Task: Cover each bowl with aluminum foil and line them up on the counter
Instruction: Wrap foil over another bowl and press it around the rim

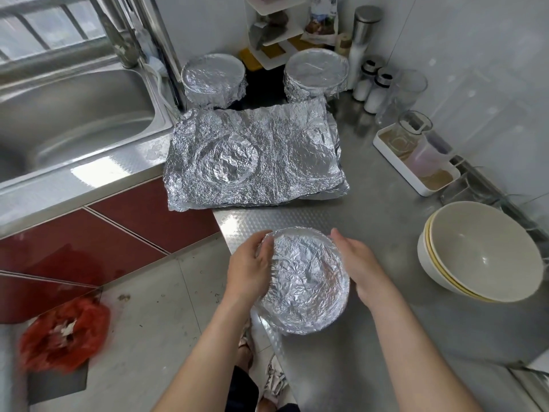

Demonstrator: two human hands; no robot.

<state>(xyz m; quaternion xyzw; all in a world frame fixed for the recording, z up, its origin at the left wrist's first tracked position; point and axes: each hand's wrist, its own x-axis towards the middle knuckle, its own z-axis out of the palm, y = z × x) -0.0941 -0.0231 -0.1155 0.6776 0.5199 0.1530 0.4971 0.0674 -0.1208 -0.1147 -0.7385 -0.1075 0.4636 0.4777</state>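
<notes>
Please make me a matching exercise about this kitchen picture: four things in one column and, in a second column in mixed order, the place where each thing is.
Things
1. stack of bare bowls
2. foil sheets
3. red bag
4. foil-covered bowl

Places
A. held between the left hand and the right hand, near the front edge of the counter
B. on the floor, lower left
C. spread out mid-counter, next to the sink
D. at the right side of the counter

Pairs: 1-D, 2-C, 3-B, 4-A
</notes>
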